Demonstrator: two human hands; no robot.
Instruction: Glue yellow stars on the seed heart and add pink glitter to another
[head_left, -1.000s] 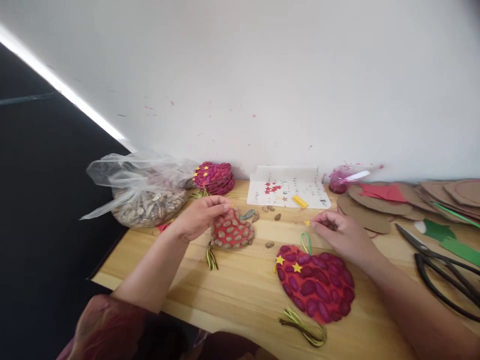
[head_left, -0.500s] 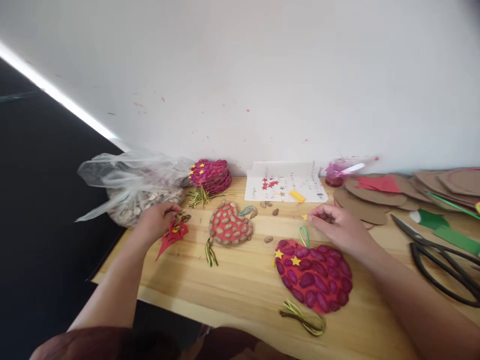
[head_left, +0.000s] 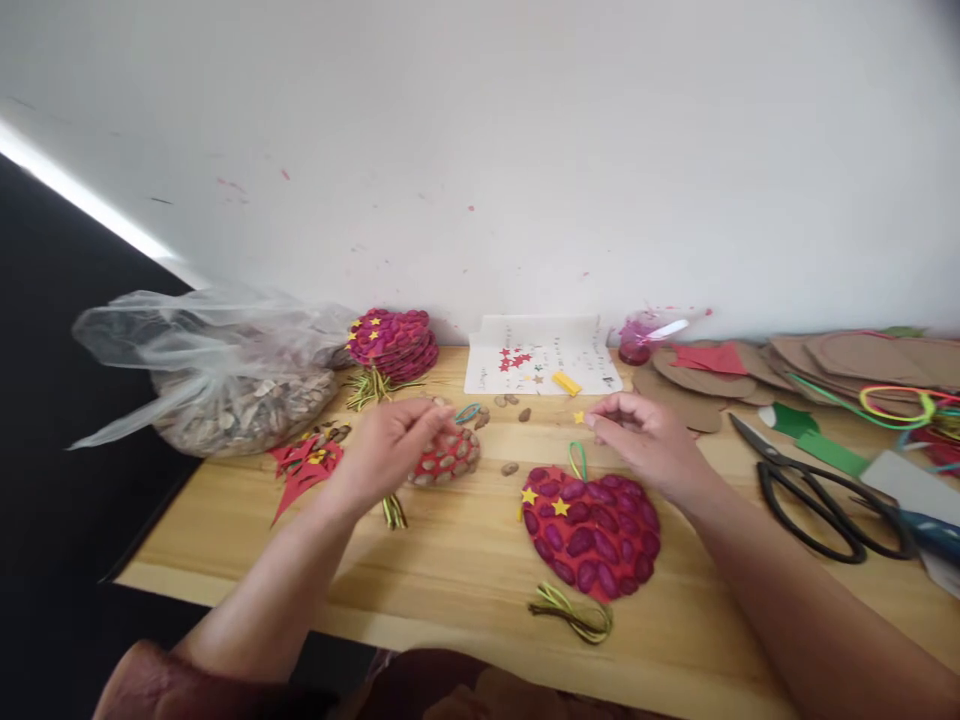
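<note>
My right hand (head_left: 637, 435) pinches a small yellow star (head_left: 579, 417) by its edge, above the table. Just below it lies a heart (head_left: 600, 530) covered in purple-painted shells, with a green loop at its top and two yellow stars (head_left: 560, 507) on its left lobe. A green and black cord tassel (head_left: 574, 612) rests at the heart's lower tip. My left hand (head_left: 394, 450) has its thumb and fingertips pressed together; whatever they hold is too small to make out. It partly hides a smaller red heart (head_left: 450, 455) with unpainted brown shells.
A clear plastic bag of shells (head_left: 247, 410) stands at the left, beside red paper scraps (head_left: 304, 470). Behind are stacked purple hearts (head_left: 394, 345), a white sheet (head_left: 480, 370) with red stars, and a purple cup (head_left: 636, 345). Black scissors (head_left: 810, 490) and cardboard shapes (head_left: 862, 360) lie right.
My left hand has moved right, from the red scraps to over the smaller heart. My right hand keeps the yellow star above the purple heart. The view has shifted to the right.
</note>
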